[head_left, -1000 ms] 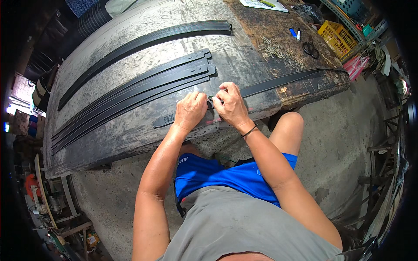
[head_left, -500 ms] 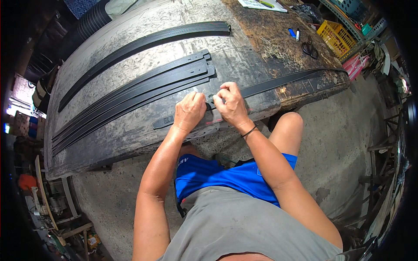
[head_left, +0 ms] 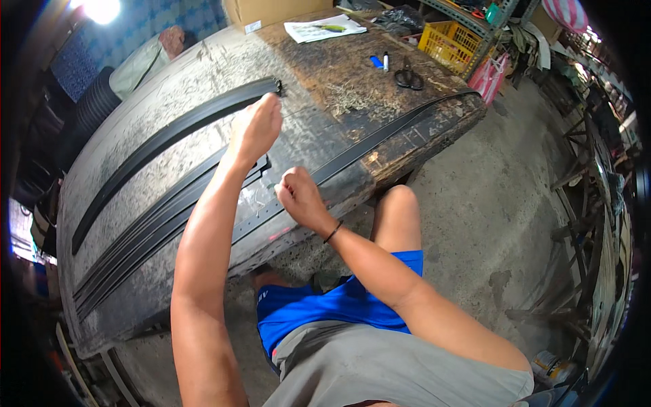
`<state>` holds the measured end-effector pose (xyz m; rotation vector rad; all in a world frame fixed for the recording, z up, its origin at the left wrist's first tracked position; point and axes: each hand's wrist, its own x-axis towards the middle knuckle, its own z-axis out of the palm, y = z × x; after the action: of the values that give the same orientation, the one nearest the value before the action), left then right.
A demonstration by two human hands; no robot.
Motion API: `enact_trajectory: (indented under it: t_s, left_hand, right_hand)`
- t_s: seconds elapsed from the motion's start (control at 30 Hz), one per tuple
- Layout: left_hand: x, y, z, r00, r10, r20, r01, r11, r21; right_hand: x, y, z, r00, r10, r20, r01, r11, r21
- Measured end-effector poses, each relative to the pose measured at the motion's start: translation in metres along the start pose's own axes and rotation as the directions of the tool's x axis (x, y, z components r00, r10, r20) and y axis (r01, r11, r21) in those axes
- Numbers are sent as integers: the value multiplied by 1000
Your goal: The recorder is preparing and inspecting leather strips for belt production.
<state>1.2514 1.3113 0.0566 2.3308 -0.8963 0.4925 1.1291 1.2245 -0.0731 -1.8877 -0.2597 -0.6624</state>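
A single black belt strap (head_left: 369, 142) runs from the table's right edge down along the near edge, passing under my right hand. My right hand (head_left: 300, 195) is closed just over this strap; what its fingers hold is hidden. My left hand (head_left: 256, 129) is closed and raised, close to the end of the far bundle of black straps (head_left: 180, 125). Whatever it pinches cannot be made out. Behind my left forearm lies a nearer group of black straps (head_left: 152, 220), partly covered. A small pale thread-like bit (head_left: 258, 199) shows beside the single strap.
The worn table (head_left: 298, 132) carries black scissors (head_left: 408, 79), a white marker (head_left: 386, 62), a blue object (head_left: 376, 62), loose fibre scraps (head_left: 363, 100) and papers (head_left: 319, 30). A cardboard box (head_left: 271, 12) and a yellow crate (head_left: 451, 44) stand at the back.
My left hand has left the single strap and moved up and away, toward the far bundle's end. My right hand stays low by the strap. The whole view has shifted and turned.
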Motion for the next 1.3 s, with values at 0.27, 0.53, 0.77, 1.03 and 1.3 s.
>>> enact_trajectory:
  t_s: [0.27,0.53,0.77,1.03,1.3]
  left_hand:
    - [63,49,33,971,228,-69,-219,968,122]
    - [-66,-10,-23,975,-189,114,193,981,-26]
    - [-157,-5,-18,836,-335,435,370,929,3]
    - [-152,-38,-9,749,-297,593,369,930,-1]
    - [-176,-24,-4,943,-232,239,247,968,-37]
  right_hand:
    - [-3,-5,6,993,113,-26,-112,994,17]
    - [10,1,-7,977,205,-60,-202,978,55]
    - [9,7,-1,973,213,-86,-208,976,64]
    - [6,0,0,985,147,-89,-149,989,-8]
    - [5,-7,2,994,96,-53,-99,994,-54]
